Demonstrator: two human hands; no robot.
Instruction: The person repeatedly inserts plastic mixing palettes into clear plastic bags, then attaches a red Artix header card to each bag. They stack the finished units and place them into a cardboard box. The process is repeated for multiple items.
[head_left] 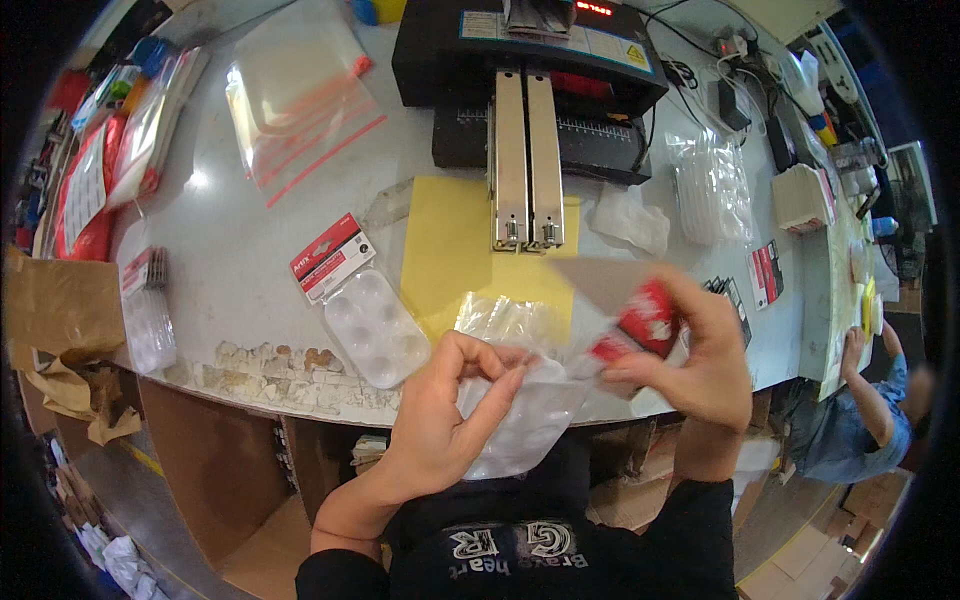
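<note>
Your white table [250, 270] is the largest item, spreading out on every side of the black machine [530, 50]. The black machine stands at its far side, two parallel metal arms [541, 150] reaching from it toward you. Below those arms lies a yellow sheet [440, 250], partly covered by them. Left of the machine is a flat stack of clear bags [295, 110] with red bands. Left of the metal arms and nearer you, a white palette tray [375, 325] with round wells lies at a slant, a red-and-black header card at its far end.

The clear-wrapped tray [520, 430] in your hands is in front of the machine, nearer you than the arm tips, overhanging the table's near edge. Your left hand [445, 415] has its grip clamped on the film at the tray's upper edge, thumb and fingers together. Your right hand [705, 355], to the right of the arm tips, has its grip clamped on a red-and-white card [645, 318]; the card is motion-blurred, and its print side cannot be determined. Right of the machine lies a bundle of wrapped trays [712, 190]. Smallest noted: a red-and-black card [768, 275], farther right and nearer you than that bundle.
</note>
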